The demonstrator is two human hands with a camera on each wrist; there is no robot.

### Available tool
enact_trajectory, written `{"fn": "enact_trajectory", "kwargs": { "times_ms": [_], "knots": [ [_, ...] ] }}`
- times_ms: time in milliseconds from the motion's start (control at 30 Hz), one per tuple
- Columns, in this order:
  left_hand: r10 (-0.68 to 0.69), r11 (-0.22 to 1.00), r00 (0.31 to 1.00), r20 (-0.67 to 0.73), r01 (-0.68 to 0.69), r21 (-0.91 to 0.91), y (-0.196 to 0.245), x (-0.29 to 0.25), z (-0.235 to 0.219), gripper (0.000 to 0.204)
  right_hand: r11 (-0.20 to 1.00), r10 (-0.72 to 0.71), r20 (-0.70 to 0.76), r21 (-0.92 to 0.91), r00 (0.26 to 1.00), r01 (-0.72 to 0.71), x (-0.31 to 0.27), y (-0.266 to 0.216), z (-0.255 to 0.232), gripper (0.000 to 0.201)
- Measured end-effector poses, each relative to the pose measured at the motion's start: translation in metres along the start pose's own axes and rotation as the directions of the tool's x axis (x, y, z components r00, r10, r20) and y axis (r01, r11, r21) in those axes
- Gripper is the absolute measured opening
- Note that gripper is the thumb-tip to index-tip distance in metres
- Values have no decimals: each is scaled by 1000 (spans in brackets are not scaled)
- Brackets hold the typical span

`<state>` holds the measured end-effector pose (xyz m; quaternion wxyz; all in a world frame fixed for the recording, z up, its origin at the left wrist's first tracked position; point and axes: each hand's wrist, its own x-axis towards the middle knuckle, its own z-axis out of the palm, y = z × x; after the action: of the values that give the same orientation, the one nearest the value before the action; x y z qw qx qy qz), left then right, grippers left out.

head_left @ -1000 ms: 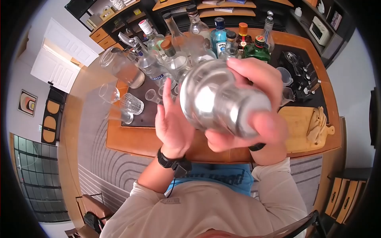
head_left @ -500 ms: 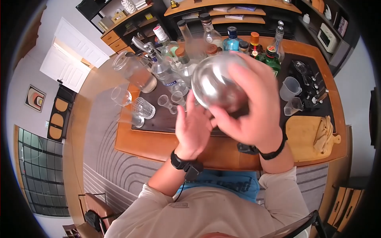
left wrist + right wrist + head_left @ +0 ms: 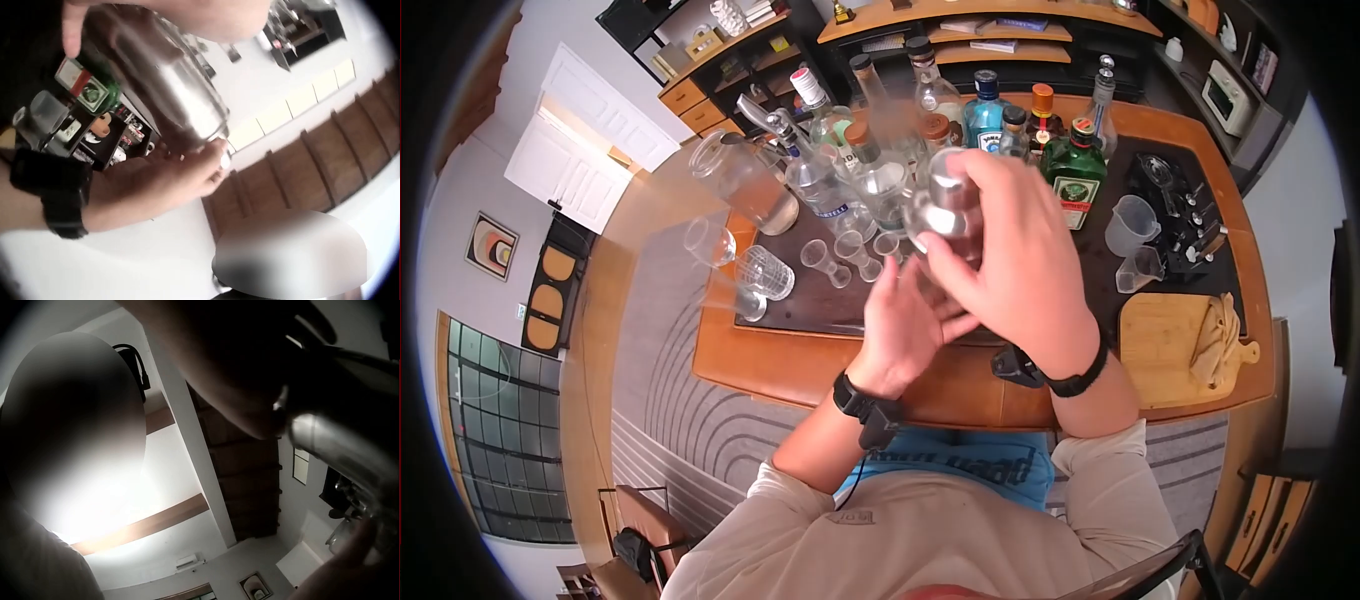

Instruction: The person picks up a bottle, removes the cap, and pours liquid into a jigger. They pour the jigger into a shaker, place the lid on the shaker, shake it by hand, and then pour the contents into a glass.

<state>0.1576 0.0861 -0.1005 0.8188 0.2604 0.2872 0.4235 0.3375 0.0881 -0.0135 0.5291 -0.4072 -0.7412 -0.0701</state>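
A shiny metal cocktail shaker (image 3: pixel 948 205) is held up above the table, blurred in the head view. My right hand (image 3: pixel 1030 265) grips it, with thumb and fingers spread round its near side. In the left wrist view the right hand's fingers are round the narrow end of the shaker (image 3: pixel 181 94). My left hand (image 3: pixel 903 325) is just below it, palm turned up, with straight fingers partly hidden behind the right hand. In the right wrist view the shaker (image 3: pixel 344 447) lies tilted and dark between the two hands.
Several bottles, one a green bottle (image 3: pixel 1077 170), stand behind the hands. Small jiggers (image 3: pixel 825 262), a tumbler (image 3: pixel 765 272) and a pitcher (image 3: pixel 745 185) are on the left. At the right are a plastic measuring cup (image 3: pixel 1131 225) and a wooden board (image 3: pixel 1165 350) with a cloth.
The shaker has swung away from the head camera towards the bottles, and its pointing direction has changed, with my right hand still round it. My left hand has shifted right, beneath it.
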Motion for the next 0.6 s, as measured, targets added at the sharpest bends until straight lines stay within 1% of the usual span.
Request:
{"fn": "enact_trajectory", "kwargs": {
  "times_ms": [33, 67, 100, 133, 167, 233, 267, 300, 333, 367, 400, 433, 467, 500, 533, 567, 600],
  "knots": [
    [-177, 983, 983, -52, 175, -50, -6, 0, -12, 86, 985, 146, 122, -112, 982, -132, -4, 3, 4, 62],
    [-276, 952, 959, -62, 263, -158, -16, 1, -22, 88, 957, 246, 227, -211, 943, -199, -7, 7, 6, 62],
    [-374, 900, 925, -64, 345, -268, -26, 2, -34, 90, 916, 351, 320, -313, 880, -251, -10, 10, 7, 62],
    [-399, 867, 916, 33, 389, -312, -30, 1, -40, 92, 914, 356, 322, -314, 877, -255, -11, 9, 7, 62],
    [-404, 864, 914, 31, 392, -316, -34, 1, -46, 92, 920, 347, 343, -306, 873, -246, -10, 8, 5, 62],
    [-387, 884, 922, 0, 370, -286, -29, -2, -35, 90, 926, 337, 369, -296, 866, -234, -8, 4, 2, 62],
    [-386, 883, 923, -1, 369, -292, -23, -4, -28, 90, 962, 219, 263, -217, 940, -163, -5, 0, -1, 64],
    [-205, 962, 978, 23, 206, -181, -12, -6, -17, 89, 986, 97, 141, -145, 985, -77, 0, -3, -4, 66],
    [-19, 997, 998, 67, 24, -74, -2, -8, -5, 88, 999, 11, 88, -46, 996, -7, 3, -4, -9, 72],
    [128, 989, 988, 91, -120, -83, 6, -11, 10, 88, 999, 7, 93, -42, 996, -4, 3, -4, -14, 72],
    [283, 959, 953, 109, -285, -1, 13, -14, 20, 91, 991, -117, -37, 57, 992, 119, 2, -4, -18, 74],
    [427, 895, 893, 140, -440, 78, 18, -16, 24, 93, 959, -222, -179, 138, 958, 248, 0, -6, -22, 77],
    [469, 872, 867, 171, -485, 67, 18, -14, 14, 96, 941, -255, -216, 170, 943, 293, -3, -11, -28, 82],
    [509, 847, 836, 205, -529, 54, 19, -11, 5, 98, 919, -282, -309, 185, 908, 348, -6, -13, -23, 83],
    [561, 780, 795, 232, -601, 173, 28, -10, 14, 101, 886, -319, -415, 189, 852, 424, -7, -13, -11, 81],
    [559, 786, 804, 202, -591, 181, 27, -8, 10, 101, 847, -348, -515, 184, 783, 498, -7, -9, 0, 80],
    [549, 790, 801, 240, -590, 164, 27, -11, 19, 102, 770, -490, -508, 128, 708, 625, 2, 0, 0, 73]
  ]
}}
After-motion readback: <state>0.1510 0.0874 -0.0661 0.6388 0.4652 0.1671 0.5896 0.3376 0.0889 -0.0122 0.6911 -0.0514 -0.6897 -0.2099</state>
